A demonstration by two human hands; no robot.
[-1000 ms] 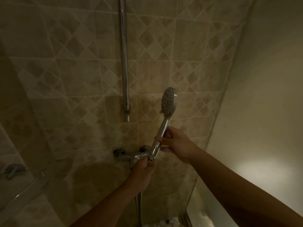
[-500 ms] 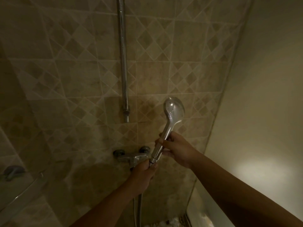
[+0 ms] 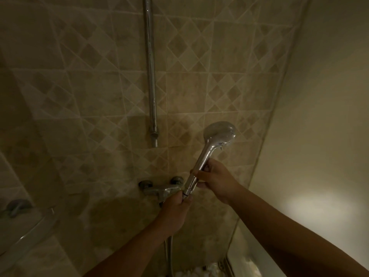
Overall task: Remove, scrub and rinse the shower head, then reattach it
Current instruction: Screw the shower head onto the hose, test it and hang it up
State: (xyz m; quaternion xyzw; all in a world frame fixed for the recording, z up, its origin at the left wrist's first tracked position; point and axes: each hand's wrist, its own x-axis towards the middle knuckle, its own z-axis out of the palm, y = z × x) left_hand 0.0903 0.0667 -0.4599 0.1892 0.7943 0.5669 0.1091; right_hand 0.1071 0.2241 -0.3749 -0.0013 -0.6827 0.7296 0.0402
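- Standing in a dim tiled shower corner, and the shower head (image 3: 219, 134) sits right of centre in the frame, tilted up to the right, shiny back side facing us.
- Right hand (image 3: 216, 179) is wrapped closed around the chrome handle, about midway down.
- Left hand (image 3: 175, 208) is clenched around the bottom of the handle where the hose (image 3: 169, 254) joins, just in front of the mixer tap (image 3: 159, 187).
- Hose hangs straight down below that hand at the bottom centre.
- Vertical riser rail (image 3: 150, 72) runs down the wall in the upper middle, nothing on it.
- Glass corner shelf (image 3: 26, 230) at lower left.
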